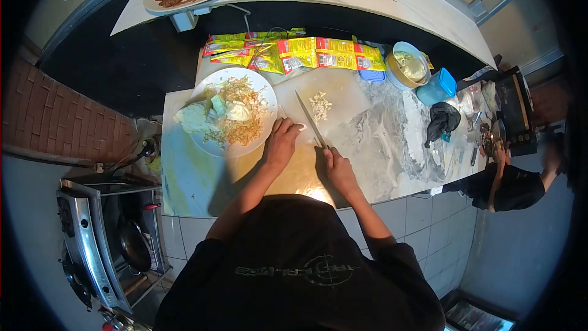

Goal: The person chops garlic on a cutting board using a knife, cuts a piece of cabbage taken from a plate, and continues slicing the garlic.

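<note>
My right hand [340, 171] is wrapped round the handle of a kitchen knife [308, 115], its blade pointing away over a white cutting board [349, 95]. Beside the blade lies a small pile of chopped pale pieces [319, 106]. Left of the knife, my left hand [280, 144] is closed, with a small white piece [301, 127] at its fingertips; its kind is unclear. Close to that hand, a round white plate [202, 90] bears shredded vegetables [248, 129] and cabbage leaves [195, 116].
Yellow-red seasoning packets [300, 54] line the table's back. To the right are a bowl with cabbage [411, 66], a blue container [438, 86] and a black bag [442, 121]. A co-worker [517, 187] stands far right. A stove [92, 239] is lower left.
</note>
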The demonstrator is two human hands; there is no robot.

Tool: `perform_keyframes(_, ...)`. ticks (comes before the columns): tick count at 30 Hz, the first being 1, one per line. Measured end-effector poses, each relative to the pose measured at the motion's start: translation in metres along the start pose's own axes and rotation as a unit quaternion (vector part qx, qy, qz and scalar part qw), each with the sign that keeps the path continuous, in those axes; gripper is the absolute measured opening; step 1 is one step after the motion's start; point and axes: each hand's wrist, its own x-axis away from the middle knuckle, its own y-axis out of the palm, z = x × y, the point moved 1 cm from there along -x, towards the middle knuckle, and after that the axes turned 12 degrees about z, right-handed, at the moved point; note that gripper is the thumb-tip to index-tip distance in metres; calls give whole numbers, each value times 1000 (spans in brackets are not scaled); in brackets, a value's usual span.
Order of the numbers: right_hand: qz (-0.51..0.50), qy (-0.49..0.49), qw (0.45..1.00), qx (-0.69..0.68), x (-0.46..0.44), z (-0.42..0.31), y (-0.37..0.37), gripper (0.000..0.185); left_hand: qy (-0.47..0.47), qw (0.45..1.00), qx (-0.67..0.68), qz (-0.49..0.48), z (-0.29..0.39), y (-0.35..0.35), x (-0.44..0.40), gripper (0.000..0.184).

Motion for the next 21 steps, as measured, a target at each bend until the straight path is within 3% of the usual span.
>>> perform_keyframes(9, -40, 18, 998, -37, 7, -11, 1, 42, -16, 1000, 16, -4, -1, -1, 0, 17)
perform_keyframes(21, 18, -46, 989, 138, -1, -27, 0, 41, -8, 1000, 3, -5, -1, -3, 0, 18)
